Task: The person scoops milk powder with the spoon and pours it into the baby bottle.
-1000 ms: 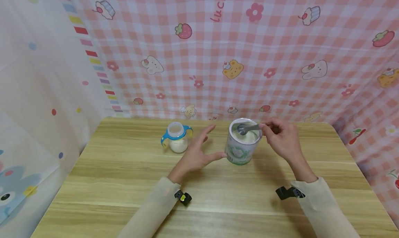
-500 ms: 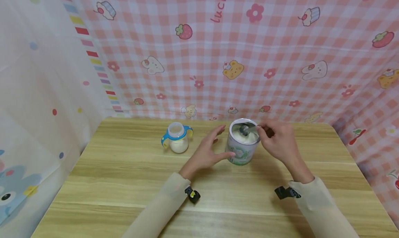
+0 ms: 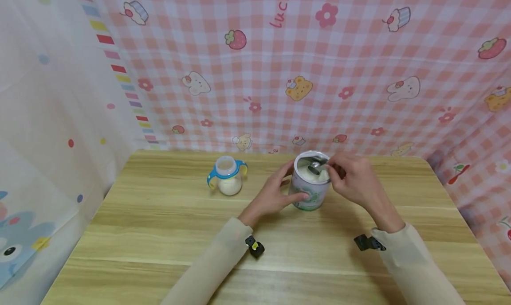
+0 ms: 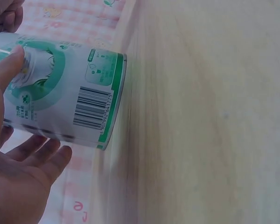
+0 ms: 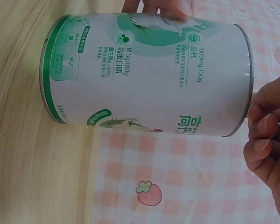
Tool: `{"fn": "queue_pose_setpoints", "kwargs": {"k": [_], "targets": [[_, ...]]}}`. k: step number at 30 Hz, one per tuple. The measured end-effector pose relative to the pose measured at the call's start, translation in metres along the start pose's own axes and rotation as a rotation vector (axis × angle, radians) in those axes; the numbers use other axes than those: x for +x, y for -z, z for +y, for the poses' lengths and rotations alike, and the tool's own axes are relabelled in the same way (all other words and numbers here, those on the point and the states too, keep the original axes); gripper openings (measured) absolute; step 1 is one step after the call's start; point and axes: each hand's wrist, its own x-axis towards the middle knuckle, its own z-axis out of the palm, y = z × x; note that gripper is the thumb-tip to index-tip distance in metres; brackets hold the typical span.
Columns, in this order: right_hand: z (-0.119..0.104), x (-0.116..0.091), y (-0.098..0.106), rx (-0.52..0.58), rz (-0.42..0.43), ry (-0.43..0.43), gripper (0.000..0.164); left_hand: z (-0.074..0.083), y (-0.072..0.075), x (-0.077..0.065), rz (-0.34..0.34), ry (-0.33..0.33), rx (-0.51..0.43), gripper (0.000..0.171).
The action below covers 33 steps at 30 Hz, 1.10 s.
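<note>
An open milk powder can [image 3: 309, 192] stands upright on the table, pale powder inside, with green and white print on its side. My left hand [image 3: 275, 192] curves around the can's left side, thumb across the front; in the left wrist view, the left thumb [image 4: 9, 67] lies over the label. At the can's right rim, my right hand [image 3: 353, 178] pinches a metal spoon [image 3: 315, 166] by its handle. The spoon's bowl is inside the can at the powder. In the right wrist view, curled right fingers [image 5: 263, 135] show beside the rim, while the spoon is hidden.
To the left of the can stands a baby bottle [image 3: 229, 185] with a blue collar and two handles, uncapped, with whitish contents. The wooden table [image 3: 159, 234] ends at a pink checked cloth [image 3: 247, 65] behind. A pale curtain [image 3: 60, 119] hangs on the left.
My left hand has moved right from between bottle and can onto the can's side. The right hand has shifted slightly left, bringing the spoon's bowl deeper into the can.
</note>
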Motion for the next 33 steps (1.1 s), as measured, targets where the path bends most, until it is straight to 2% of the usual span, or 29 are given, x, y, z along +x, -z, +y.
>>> {"fn": "queue_pose_setpoints", "kwargs": {"k": [10, 14, 25, 33], "targets": [[0.0, 0.002, 0.003, 0.01, -0.066, 0.031, 0.012, -0.001, -0.005, 0.001, 0.005, 0.014, -0.009, 0.09], [0.001, 0.003, 0.003, 0.028, -0.089, 0.019, 0.014, -0.001, -0.005, 0.0, 0.006, 0.016, -0.013, 0.091], [-0.003, 0.005, 0.004, 0.06, -0.162, -0.109, 0.013, -0.003, -0.006, 0.0, 0.011, 0.036, -0.005, 0.089], [-0.008, 0.011, 0.005, 0.09, -0.283, -0.212, 0.014, -0.001, -0.006, 0.0, 0.006, 0.044, -0.014, 0.087]]}}
